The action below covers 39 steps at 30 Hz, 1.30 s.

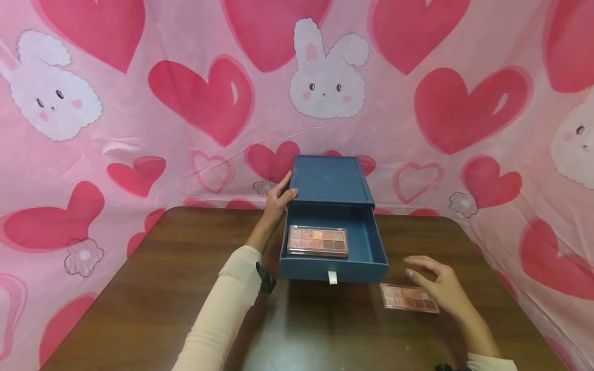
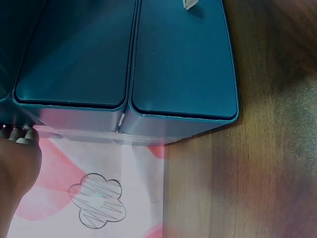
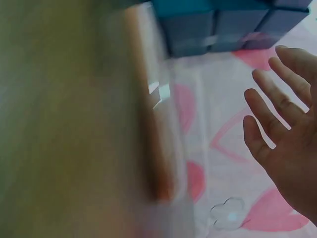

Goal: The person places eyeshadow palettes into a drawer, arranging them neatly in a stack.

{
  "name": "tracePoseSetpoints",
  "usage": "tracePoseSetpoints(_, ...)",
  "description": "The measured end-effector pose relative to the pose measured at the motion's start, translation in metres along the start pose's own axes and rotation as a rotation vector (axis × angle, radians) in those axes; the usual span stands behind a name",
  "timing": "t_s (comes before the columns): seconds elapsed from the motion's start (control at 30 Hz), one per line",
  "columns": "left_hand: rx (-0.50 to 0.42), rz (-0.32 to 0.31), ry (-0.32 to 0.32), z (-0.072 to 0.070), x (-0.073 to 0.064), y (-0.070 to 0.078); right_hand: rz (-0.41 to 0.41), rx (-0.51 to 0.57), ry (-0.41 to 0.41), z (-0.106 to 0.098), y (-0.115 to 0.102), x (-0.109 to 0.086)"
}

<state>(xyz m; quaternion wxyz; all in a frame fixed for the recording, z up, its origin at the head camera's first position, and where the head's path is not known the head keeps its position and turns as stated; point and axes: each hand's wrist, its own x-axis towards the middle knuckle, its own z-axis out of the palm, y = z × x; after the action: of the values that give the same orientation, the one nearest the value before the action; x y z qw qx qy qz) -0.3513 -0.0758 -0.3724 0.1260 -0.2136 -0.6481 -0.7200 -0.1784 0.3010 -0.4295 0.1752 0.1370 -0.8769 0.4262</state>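
One palette (image 1: 317, 241) already lies in the pulled-out drawer (image 1: 306, 269), between my hands; the second palette (image 1: 403, 299) is not in yet, lying below my empty, loosely spread right hand (image 1: 441, 286). My left hand (image 1: 277, 200), thumb and forefinger apart, rests against the blue box (image 1: 327, 178).

In the drawer (image 1: 359, 272), a palette (image 1: 317, 241) blocks left; right is free.

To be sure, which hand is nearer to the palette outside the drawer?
Right. The right hand is close to the palette; the left hand, farther, holds the blue box.
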Motion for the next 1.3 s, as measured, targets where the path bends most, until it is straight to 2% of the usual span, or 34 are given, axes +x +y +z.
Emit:
tracePoseSetpoints(0.1, -0.015, -0.006, -0.011, 0.001, 0.000, 0.000, 0.012, -0.080, -0.037, -0.004, 0.012, -0.012)
tracePoseSetpoints(0.2, -0.019, -0.003, -0.012, 0.001, 0.000, 0.001, 0.012, -0.116, -0.077, -0.006, 0.022, -0.019)
tracePoseSetpoints(0.3, -0.004, 0.002, -0.005, 0.000, 0.000, 0.000, -0.014, -0.099, -0.104, -0.008, 0.029, -0.021)
tracePoseSetpoints(0.43, -0.002, -0.003, -0.011, 0.000, -0.001, 0.000, -0.060, -0.153, -0.136, -0.011, 0.038, -0.024)
tracePoseSetpoints(0.57, -0.017, -0.007, -0.016, 0.000, 0.000, 0.000, -0.072, -0.200, -0.207, -0.016, 0.044, -0.025)
tracePoseSetpoints(0.67, -0.027, -0.007, -0.023, 0.000, 0.000, 0.001, -0.057, -0.204, -0.279, -0.020, 0.048, -0.025)
tracePoseSetpoints(0.83, -0.044, -0.009, -0.031, 0.000, 0.000, 0.002, -0.033, -0.193, -0.356, -0.024, 0.053, -0.026)
tracePoseSetpoints(1.1, -0.026, -0.011, -0.007, 0.001, -0.001, 0.001, -0.062, -0.133, -0.401, -0.028, 0.067, -0.030)
tracePoseSetpoints(1.3, -0.007, -0.005, -0.001, 0.001, -0.001, 0.003, -0.003, -0.120, -0.407, -0.029, 0.070, -0.031)
